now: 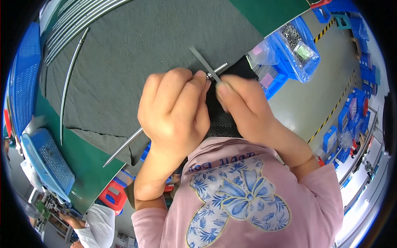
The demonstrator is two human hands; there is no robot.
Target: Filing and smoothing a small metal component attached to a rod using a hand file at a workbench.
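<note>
My left hand (175, 105) is closed around a thin metal rod (124, 146), which slants from the lower left up to the right. The rod's narrow stepped end (222, 67) sticks out past my fingertips. In my right hand (248, 99), pinched between thumb and fingers, is a flat grey file-like strip (200, 58). It crosses the rod close to that end and seems to touch it; the strip is slightly blurred. Both hands are above the near edge of a dark grey cloth (165, 41). My palms hide the rod's middle and the strip's lower end.
Several metal rods (78, 20) lie at the far left of the cloth, with one separate rod (66, 87) beside them. Blue baskets (51, 159) stand along the green table's left side. At right, a blue bin (312, 62) holds small metal parts. A person in white (101, 223) is lower left.
</note>
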